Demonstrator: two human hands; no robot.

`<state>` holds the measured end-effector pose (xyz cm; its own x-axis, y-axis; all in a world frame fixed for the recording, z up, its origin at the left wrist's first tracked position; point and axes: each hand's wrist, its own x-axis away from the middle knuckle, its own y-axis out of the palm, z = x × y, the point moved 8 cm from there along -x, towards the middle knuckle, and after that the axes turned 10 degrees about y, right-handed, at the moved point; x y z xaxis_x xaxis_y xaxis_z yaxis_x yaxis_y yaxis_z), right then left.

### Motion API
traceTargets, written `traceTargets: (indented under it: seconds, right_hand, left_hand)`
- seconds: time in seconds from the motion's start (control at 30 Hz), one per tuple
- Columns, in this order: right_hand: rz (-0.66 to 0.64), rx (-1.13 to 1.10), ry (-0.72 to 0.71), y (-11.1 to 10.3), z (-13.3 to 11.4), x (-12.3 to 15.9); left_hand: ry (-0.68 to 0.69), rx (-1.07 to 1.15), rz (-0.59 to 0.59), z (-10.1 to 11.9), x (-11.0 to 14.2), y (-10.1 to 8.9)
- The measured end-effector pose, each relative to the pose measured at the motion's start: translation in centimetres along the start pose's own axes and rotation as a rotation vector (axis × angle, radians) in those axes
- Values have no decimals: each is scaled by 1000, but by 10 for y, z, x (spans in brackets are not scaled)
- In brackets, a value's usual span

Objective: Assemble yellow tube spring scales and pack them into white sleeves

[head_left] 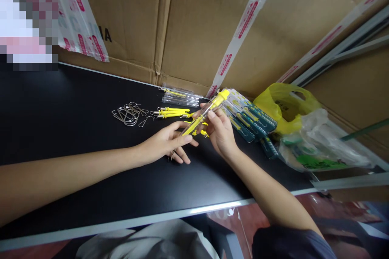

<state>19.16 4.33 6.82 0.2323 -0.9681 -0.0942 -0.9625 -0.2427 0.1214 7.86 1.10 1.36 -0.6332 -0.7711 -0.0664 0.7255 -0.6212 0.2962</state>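
Note:
A tubular spring scale [203,117] with a clear tube, a yellow inner rod and a yellow cap at its upper end slants between my hands above the table. My left hand [170,143] pinches its lower end between thumb and fingers, the other fingers spread below. A thin metal piece, perhaps a hook, hangs under those fingers. Round the upper part of the tube close the thumb and fingers of my right hand [221,131]. Just behind lie yellow rods with metal springs [173,112], loose wire hooks [129,114] and clear tubes [180,98]. Small yellow parts are partly hidden by my hands.
Teal-and-white packs [249,119] with scales pictured on them lie right of my hands. Beyond them are a yellow plastic bag [285,105] and a clear bag [322,145]. Large cardboard boxes [206,28] stand behind the black table [75,129]. A metal frame is at right.

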Motion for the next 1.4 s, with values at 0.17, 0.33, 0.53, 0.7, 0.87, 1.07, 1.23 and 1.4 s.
traceTargets:
  seconds: [0.17,0.33,0.53,0.7,0.87,1.07,1.23,1.4]
  right_hand:
    - [-36,135,15,13,7,7]
    - [-39,300,-19,19,9,13]
    - [-87,433,-48,22,10,12]
    - [-129,543,-93,16,-5,2]
    - [352,1159,-344,-59,-54,-19]
    - [782,1795,-90,-152,-63,-30]
    - [812,1920,-4,-162,-56,-30]
    - [818,1946,20,-158,-56,-30]
  left_hand:
    - [49,33,36,1,-3,-3]
    - [141,38,128,6,-5,-11]
    - [254,-31,137,22,-3,-12]
    - [281,-76,148,28,-4,-16]
    - [258,-165,179,28,-4,-22]
    - [257,-231,152,23,-4,-23]
    - [239,-246,152,20,-4,-25]
    - [190,-282,160,18,-3,-27]
